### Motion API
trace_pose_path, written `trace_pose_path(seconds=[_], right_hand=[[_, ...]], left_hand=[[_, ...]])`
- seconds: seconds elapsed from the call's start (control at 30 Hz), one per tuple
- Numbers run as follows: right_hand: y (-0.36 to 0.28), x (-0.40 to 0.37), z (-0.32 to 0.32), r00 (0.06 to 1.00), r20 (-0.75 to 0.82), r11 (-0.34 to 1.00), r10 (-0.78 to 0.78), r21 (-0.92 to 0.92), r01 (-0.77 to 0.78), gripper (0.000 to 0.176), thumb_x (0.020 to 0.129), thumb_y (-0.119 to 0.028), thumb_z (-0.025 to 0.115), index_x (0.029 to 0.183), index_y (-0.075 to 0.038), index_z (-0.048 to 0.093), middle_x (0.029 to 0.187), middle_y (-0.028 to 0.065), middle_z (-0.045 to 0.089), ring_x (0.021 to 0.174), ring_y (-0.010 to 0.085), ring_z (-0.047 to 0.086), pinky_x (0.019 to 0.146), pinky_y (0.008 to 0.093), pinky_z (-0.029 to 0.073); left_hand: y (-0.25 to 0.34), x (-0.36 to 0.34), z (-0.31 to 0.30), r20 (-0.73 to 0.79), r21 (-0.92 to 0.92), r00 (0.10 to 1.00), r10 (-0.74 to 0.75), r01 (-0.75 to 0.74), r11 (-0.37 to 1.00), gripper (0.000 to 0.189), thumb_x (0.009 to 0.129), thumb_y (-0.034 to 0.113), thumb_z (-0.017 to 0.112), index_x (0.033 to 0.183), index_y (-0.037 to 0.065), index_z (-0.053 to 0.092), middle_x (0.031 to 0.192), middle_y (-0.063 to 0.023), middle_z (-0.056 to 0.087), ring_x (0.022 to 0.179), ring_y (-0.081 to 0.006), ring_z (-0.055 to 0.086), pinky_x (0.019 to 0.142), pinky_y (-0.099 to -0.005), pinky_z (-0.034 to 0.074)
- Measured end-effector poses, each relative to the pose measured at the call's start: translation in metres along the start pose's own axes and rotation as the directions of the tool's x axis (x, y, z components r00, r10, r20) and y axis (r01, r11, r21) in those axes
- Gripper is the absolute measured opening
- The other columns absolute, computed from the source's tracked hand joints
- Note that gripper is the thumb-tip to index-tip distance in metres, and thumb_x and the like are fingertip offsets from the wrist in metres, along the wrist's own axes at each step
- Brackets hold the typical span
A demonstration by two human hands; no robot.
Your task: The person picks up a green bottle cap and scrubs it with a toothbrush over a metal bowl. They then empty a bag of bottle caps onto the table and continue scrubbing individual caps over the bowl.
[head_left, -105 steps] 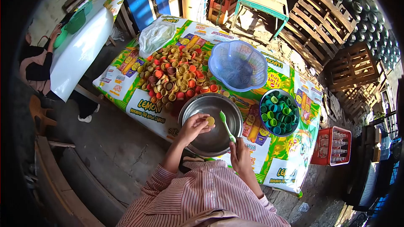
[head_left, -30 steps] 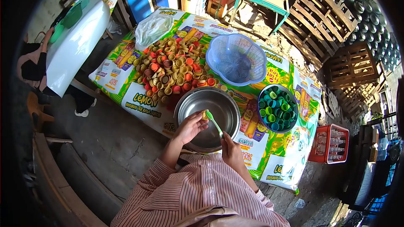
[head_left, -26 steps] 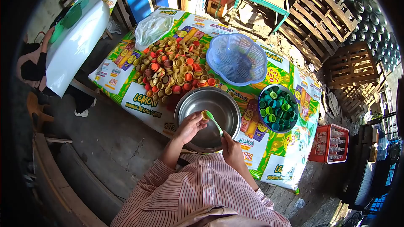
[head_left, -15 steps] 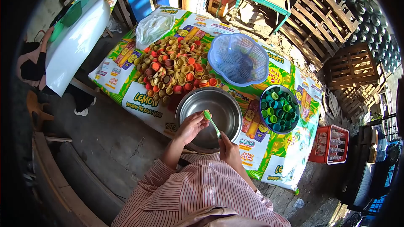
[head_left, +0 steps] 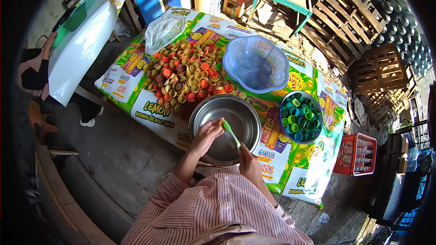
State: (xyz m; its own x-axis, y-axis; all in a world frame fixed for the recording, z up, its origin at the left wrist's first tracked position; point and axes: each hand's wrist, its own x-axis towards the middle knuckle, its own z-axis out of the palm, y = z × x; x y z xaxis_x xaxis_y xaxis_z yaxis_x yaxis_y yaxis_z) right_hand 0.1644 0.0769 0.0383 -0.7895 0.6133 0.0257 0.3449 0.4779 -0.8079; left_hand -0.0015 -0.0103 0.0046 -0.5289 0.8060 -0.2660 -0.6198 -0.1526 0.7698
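Over the steel bowl (head_left: 247, 120), my left hand (head_left: 208, 137) pinches a small yellowish cap (head_left: 221, 124) at its fingertips. My right hand (head_left: 249, 161) is wrapped round the handle of a green brush (head_left: 230, 132), whose head touches or nearly touches the cap. Beyond the bowl lies a large pile of yellow, orange and red caps (head_left: 186, 75). Further right, a dark round bowl (head_left: 321, 124) holds green and teal caps (head_left: 299, 117).
A blue-violet plastic basket (head_left: 256, 63) and a clear plastic bag (head_left: 165, 34) lie on the patterned tablecloth (head_left: 154, 113). A red crate (head_left: 356, 154) stands right of the table. At the far left, a person (head_left: 36, 72) is beside a white-covered table (head_left: 86, 41).
The brush has shifted slightly, with its head a little lower and to the right. My left hand still holds the cap. The view has moved a few pixels.
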Motion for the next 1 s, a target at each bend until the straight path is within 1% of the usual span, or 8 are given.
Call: trace_pose_path(seconds=[0.2,0.3,0.43,0.53,0.63,0.73,0.77,1.0], right_hand=[[0.003,-0.001,-0.001,0.997,-0.010,0.995,-0.082,-0.052,0.081,0.034,0.084,-0.007,0.047,0.118,-0.009,0.048,0.068,0.0224,0.059,0.058,0.0366,0.058,0.049,0.0416,0.044],[0.000,0.003,-0.006,0.998,0.026,0.998,0.049,0.041,-0.050,0.034,0.084,-0.008,0.047,0.118,-0.007,0.048,0.069,0.0224,0.059,0.059,0.0371,0.058,0.049,0.0417,0.044],[0.003,0.002,0.000,0.995,-0.018,0.994,-0.099,0.048,0.100,0.033,0.084,-0.007,0.047,0.117,-0.005,0.048,0.065,0.0233,0.057,0.059,0.0373,0.058,0.050,0.0412,0.044],[-0.005,0.006,-0.009,1.000,-0.015,0.997,0.027,0.074,-0.026,0.032,0.084,-0.006,0.047,0.116,-0.002,0.048,0.062,0.0241,0.056,0.059,0.0365,0.059,0.051,0.0398,0.045],[0.005,0.002,-0.001,0.994,0.036,0.993,-0.103,0.066,0.100,0.031,0.085,-0.006,0.046,0.115,0.000,0.048,0.060,0.0232,0.056,0.057,0.0344,0.060,0.049,0.0387,0.045],[0.001,0.006,-0.005,0.999,0.031,0.996,-0.006,0.086,0.004,0.032,0.084,-0.006,0.047,0.115,0.001,0.048,0.058,0.0223,0.055,0.054,0.0334,0.059,0.048,0.0389,0.044],[-0.002,0.007,-0.007,0.998,0.027,0.996,0.061,0.057,-0.063,0.032,0.084,-0.006,0.047,0.116,0.001,0.048,0.059,0.0224,0.055,0.054,0.0336,0.059,0.048,0.0393,0.044],[0.000,0.005,-0.006,0.998,-0.005,0.996,-0.061,0.060,0.061,0.033,0.084,-0.005,0.047,0.117,-0.002,0.047,0.062,0.0228,0.056,0.055,0.0351,0.058,0.047,0.0393,0.043]], left_hand=[[0.002,0.000,0.002,-0.001,0.083,1.000,0.027,-0.026,0.996,0.033,0.088,0.009,0.048,0.120,0.002,0.045,0.110,-0.0042,0.053,0.101,-0.0102,0.051,0.087,-0.0256,0.042],[0.003,0.000,0.006,0.002,0.089,1.000,0.027,-0.027,0.996,0.032,0.088,0.009,0.048,0.120,0.002,0.045,0.110,-0.0041,0.053,0.100,-0.0101,0.051,0.087,-0.0255,0.042],[0.002,0.001,0.003,0.012,0.040,1.000,0.020,-0.021,0.999,0.032,0.088,0.009,0.048,0.119,0.002,0.045,0.110,-0.0044,0.053,0.100,-0.0104,0.051,0.087,-0.0253,0.042],[0.002,0.000,0.001,-0.041,0.051,0.999,0.031,-0.029,0.998,0.032,0.088,0.009,0.049,0.119,0.002,0.045,0.109,-0.0048,0.053,0.099,-0.0110,0.051,0.087,-0.0252,0.043],[0.008,0.000,0.001,-0.031,0.066,0.998,0.056,-0.054,0.996,0.032,0.088,0.009,0.049,0.119,0.002,0.045,0.110,-0.0049,0.053,0.099,-0.0113,0.051,0.086,-0.0252,0.043],[0.003,0.000,0.000,-0.020,0.194,0.995,0.099,-0.093,0.977,0.032,0.088,0.009,0.049,0.119,0.002,0.046,0.110,-0.0050,0.052,0.100,-0.0115,0.051,0.086,-0.0254,0.044],[0.002,-0.001,0.001,-0.025,0.194,0.995,0.098,-0.092,0.977,0.032,0.088,0.009,0.049,0.119,0.002,0.046,0.110,-0.0050,0.052,0.100,-0.0115,0.051,0.086,-0.0254,0.044],[0.002,-0.001,0.002,-0.011,0.078,1.000,0.021,-0.020,0.997,0.031,0.090,0.014,0.047,0.118,0.001,0.046,0.108,-0.0060,0.054,0.098,-0.0137,0.054,0.085,-0.0266,0.044]])
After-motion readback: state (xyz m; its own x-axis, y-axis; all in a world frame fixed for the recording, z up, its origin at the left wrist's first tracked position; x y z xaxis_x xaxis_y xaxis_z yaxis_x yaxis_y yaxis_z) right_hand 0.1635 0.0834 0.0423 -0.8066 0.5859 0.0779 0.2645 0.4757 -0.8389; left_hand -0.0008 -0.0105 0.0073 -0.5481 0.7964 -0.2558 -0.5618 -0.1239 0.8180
